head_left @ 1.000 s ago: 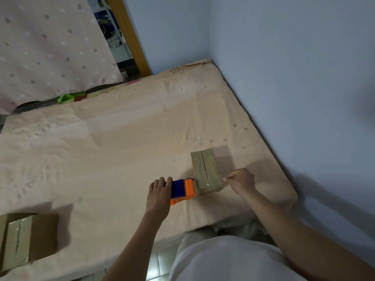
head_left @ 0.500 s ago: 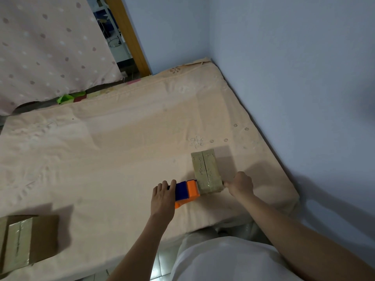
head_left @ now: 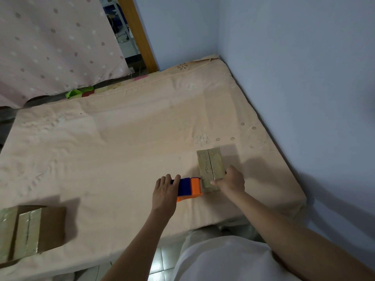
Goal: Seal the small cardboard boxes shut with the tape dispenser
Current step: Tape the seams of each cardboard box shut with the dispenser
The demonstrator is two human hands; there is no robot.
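while left hand (head_left: 164, 191) grips tape dispenser (head_left: 189, 189) at near end of small box (head_left: 211, 170), right hand (head_left: 231, 180) clamps box side: pull straight along seam, hold box firm on soft bed (head_left: 121, 149).

The left hand (head_left: 165, 191) covers the back end of the tape dispenser (head_left: 189, 189), so its handle can't be seen, and the tape where it meets the small box (head_left: 211, 170) is too blurry to make out, maybe it's touching the near end. The right hand (head_left: 230, 180) hides that box's near right corner. Way left of the dispenser, the second box (head_left: 30, 233) is cut off by the frame's left edge.
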